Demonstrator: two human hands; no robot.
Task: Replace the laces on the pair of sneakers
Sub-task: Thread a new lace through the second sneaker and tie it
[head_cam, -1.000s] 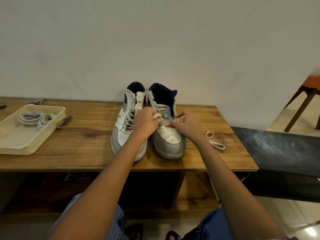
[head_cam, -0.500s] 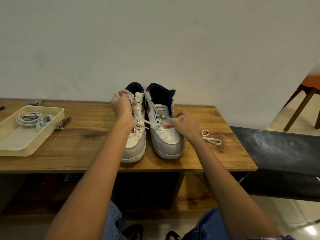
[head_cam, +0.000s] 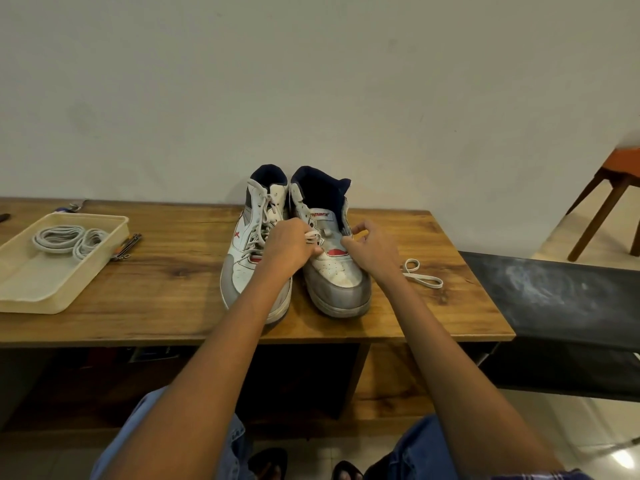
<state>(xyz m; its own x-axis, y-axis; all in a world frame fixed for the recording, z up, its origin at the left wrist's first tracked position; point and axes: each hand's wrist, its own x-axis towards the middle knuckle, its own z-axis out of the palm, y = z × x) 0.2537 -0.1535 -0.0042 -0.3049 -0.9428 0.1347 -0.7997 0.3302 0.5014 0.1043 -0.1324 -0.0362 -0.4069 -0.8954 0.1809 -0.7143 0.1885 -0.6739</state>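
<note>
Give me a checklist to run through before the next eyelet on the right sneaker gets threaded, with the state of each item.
1. White lace end held in the left hand: ok, fingers curl round a white lace at the eyelets.
2. White-and-grey right sneaker steadied: ok, the right hand touches its eyelet edge.
3. Sneaker upright on the wooden table: ok.
4. White-and-grey left sneaker laced: ok, laces cross up its front.
5. Which eyelet comes next: cannot tell, the hands hide them.
6. Loose white lace loop free of snags: ok, it lies flat on the table.
</note>
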